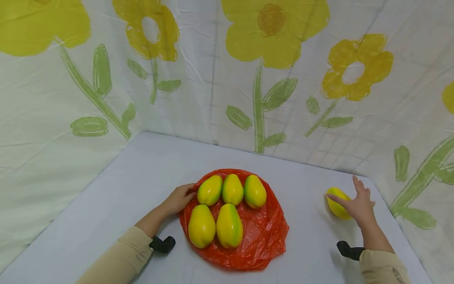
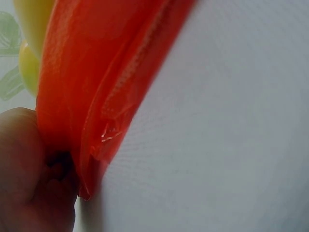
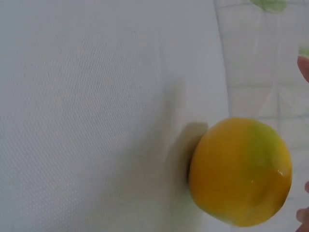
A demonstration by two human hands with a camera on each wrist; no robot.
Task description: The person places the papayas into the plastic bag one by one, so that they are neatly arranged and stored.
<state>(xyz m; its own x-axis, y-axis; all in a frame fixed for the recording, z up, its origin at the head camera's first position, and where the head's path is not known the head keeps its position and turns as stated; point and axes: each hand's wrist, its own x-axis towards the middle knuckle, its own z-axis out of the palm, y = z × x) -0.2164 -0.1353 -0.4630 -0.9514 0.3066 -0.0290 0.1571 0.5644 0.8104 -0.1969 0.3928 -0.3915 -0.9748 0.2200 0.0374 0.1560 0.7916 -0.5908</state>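
Observation:
A red plastic bag (image 1: 264,228) lies spread in the middle of the table, its rim folded into a round shape. Three yellow-green papayas (image 1: 233,189) sit in its back row and two more papayas (image 1: 202,227) in front of them. My left hand (image 1: 179,199) pinches the bag's left rim; in the left wrist view the thumb (image 2: 19,150) is against the red plastic. At the far right, my right hand (image 1: 360,203) is spread with straight fingers above a single papaya (image 1: 338,203). The right wrist view shows this papaya (image 3: 239,171) on the table, with fingertips apart from it.
The white table (image 1: 142,169) ends at a cloth backdrop (image 1: 195,98) painted with yellow flowers, which hangs behind and along both sides. A black wrist mount (image 1: 163,244) is on the left forearm, and another black mount (image 1: 349,251) on the right.

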